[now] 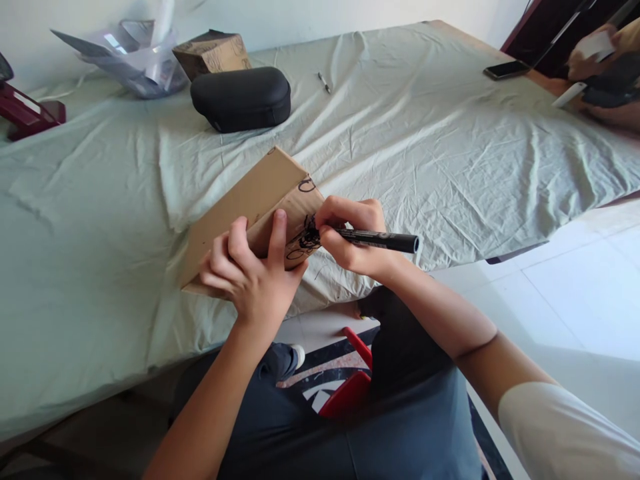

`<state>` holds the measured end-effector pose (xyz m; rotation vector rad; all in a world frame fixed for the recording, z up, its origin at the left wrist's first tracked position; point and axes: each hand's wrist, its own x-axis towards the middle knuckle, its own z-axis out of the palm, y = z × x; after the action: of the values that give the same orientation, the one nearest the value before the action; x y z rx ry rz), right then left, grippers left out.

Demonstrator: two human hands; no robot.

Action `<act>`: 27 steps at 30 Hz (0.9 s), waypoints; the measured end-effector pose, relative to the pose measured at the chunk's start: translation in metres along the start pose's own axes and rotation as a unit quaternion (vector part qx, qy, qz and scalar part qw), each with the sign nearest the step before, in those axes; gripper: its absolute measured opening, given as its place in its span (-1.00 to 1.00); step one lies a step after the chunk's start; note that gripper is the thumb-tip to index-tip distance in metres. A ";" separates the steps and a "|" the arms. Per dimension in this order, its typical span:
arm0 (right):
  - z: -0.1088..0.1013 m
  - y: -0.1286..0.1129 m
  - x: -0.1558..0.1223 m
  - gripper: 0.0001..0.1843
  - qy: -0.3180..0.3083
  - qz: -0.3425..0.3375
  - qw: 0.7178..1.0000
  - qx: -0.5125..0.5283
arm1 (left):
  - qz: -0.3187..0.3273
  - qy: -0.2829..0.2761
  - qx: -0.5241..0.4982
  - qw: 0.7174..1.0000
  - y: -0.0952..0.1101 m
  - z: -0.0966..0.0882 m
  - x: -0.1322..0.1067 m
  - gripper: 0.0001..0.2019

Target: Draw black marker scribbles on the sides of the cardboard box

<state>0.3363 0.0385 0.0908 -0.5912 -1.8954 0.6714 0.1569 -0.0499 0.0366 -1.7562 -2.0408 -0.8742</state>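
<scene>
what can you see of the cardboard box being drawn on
The cardboard box is plain brown, tilted up on one edge at the near side of the green sheet. Black marker doodles cover its right face. The left hand holds its near corner, thumb on the drawn face; the right hand presses a black marker tip against it.

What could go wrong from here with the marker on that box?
1. The left hand props the cardboard box tilted on one edge near the table rim; pen pressure might make it slip.
2. The left thumb lies close to the tip of the black marker held by the right hand, so it may get inked.
3. A slip could mark the green sheet beneath.
</scene>
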 end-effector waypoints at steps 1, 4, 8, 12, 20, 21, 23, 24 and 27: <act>0.001 0.000 -0.001 -0.91 0.005 0.000 1.000 -0.007 | 0.005 0.002 0.005 1.000 0.000 0.000 0.000 -0.16; 0.005 0.001 -0.003 -0.91 0.018 0.002 0.999 -0.036 | 0.013 0.003 0.009 1.000 0.000 -0.001 0.001 -0.16; 0.010 0.006 -0.005 -0.89 0.040 -0.019 0.998 -0.048 | -0.004 -0.008 -0.001 1.000 -0.001 -0.003 0.002 -0.13; 0.010 0.007 -0.005 -0.89 0.041 -0.042 0.998 -0.037 | 0.009 -0.004 0.009 1.000 -0.003 -0.002 0.001 -0.12; 0.005 0.002 -0.003 -0.90 0.011 -0.030 0.999 -0.018 | 0.028 0.030 0.013 0.999 -0.004 0.002 -0.001 -0.12; 0.004 0.001 -0.002 -0.90 0.007 -0.027 0.999 -0.016 | 0.031 0.030 0.016 0.999 -0.004 0.002 -0.001 -0.12; 0.003 0.001 -0.002 -0.90 0.005 -0.031 0.999 -0.012 | 0.035 0.027 0.018 0.999 -0.005 0.002 -0.002 -0.12; 0.003 0.002 -0.002 -0.90 0.007 -0.036 0.999 -0.013 | 0.034 0.025 0.013 0.999 -0.005 0.003 -0.002 -0.12; 0.003 0.005 -0.003 -0.91 0.014 -0.061 0.998 -0.020 | 0.030 0.029 -0.006 0.999 -0.006 0.003 -0.002 -0.11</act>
<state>0.3354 0.0397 0.0842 -0.5036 -1.9052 0.5442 0.1520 -0.0500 0.0320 -1.7673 -1.9400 -0.9118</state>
